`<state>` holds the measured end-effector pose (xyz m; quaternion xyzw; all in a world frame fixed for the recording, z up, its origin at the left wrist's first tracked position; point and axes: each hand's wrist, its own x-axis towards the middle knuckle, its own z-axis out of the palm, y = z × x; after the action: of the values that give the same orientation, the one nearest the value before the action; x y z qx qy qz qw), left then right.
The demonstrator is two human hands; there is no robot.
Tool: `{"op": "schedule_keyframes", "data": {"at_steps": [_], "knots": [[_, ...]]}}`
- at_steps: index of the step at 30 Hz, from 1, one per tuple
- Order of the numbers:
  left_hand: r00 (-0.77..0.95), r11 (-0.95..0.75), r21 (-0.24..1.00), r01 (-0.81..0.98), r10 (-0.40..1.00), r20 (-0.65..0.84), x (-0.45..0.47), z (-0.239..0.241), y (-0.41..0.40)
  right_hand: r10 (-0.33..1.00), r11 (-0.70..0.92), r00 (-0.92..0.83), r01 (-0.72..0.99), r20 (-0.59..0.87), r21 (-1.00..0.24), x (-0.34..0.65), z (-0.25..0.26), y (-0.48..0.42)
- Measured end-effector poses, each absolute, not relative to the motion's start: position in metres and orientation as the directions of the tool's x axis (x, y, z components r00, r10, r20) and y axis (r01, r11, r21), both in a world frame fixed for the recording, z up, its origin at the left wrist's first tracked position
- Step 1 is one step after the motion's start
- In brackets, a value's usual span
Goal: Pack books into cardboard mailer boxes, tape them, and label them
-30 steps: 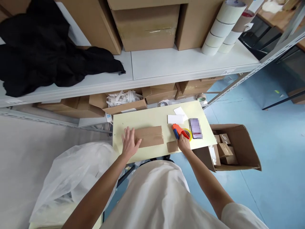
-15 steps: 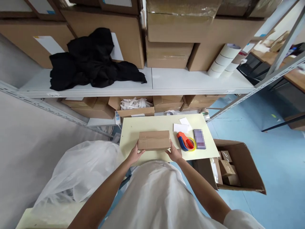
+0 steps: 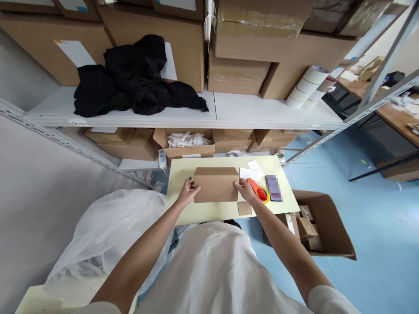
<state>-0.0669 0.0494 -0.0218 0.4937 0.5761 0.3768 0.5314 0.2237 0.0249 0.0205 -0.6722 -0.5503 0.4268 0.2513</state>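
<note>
A small brown cardboard box is held between my two hands over the pale yellow table. Its broad plain face is turned toward me, with a narrower top face behind. My left hand grips its left end, and my right hand grips the right end. Just beyond the right hand is a red tape dispenser, partly covered by that hand, with yellow-edged tape. White cards lie behind it. A small flat cardboard piece rests in front of the right hand.
A blurred purple item lies at the table's right. Below stands an open carton with small boxes inside. White plastic sheeting bulges at left. Ahead, a metal shelf carries cartons, black cloth and tape rolls.
The box has been tipped so a broader, plain face shows instead of the taped one. Both hands moved slightly up with it, and the small cardboard piece is now uncovered.
</note>
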Motion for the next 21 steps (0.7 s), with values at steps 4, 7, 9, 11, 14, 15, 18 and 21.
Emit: {"op": "schedule_keyframes", "data": {"at_steps": [4,7,9,11,14,15,18,21], "knots": [[0.059,0.305,0.952,0.017,0.950,-0.306,-0.067,-0.017,0.051,0.917,-0.397,0.196,0.510,-0.346,-0.763,0.222,0.027,0.031],[0.028,0.319,0.947,0.028,0.947,-0.320,-0.066,-0.025,0.047,0.888,-0.460,0.228,0.405,-0.401,-0.790,0.215,0.022,0.030],[0.008,0.348,0.935,0.072,0.937,-0.350,-0.065,-0.032,0.044,0.874,-0.486,0.186,0.301,-0.449,-0.821,0.211,0.017,0.029],[0.005,0.391,0.913,0.117,0.919,-0.394,-0.066,-0.038,0.041,0.864,-0.504,0.116,0.223,-0.491,-0.834,0.207,0.010,0.028],[0.018,0.426,0.887,0.177,0.900,-0.435,-0.066,-0.041,0.040,0.846,-0.532,0.054,0.158,-0.531,-0.832,0.203,-0.002,0.028],[0.025,0.427,0.880,0.208,0.897,-0.442,-0.066,-0.040,0.041,0.842,-0.539,0.051,0.139,-0.538,-0.831,0.202,-0.007,0.028],[0.036,0.412,0.856,0.312,0.895,-0.444,-0.064,-0.039,0.045,0.849,-0.528,0.062,0.105,-0.524,-0.843,0.202,-0.023,0.031],[0.006,0.364,0.824,0.435,0.913,-0.407,-0.062,-0.039,0.050,0.879,-0.476,0.095,0.174,-0.466,-0.862,0.200,-0.035,0.036]]}}
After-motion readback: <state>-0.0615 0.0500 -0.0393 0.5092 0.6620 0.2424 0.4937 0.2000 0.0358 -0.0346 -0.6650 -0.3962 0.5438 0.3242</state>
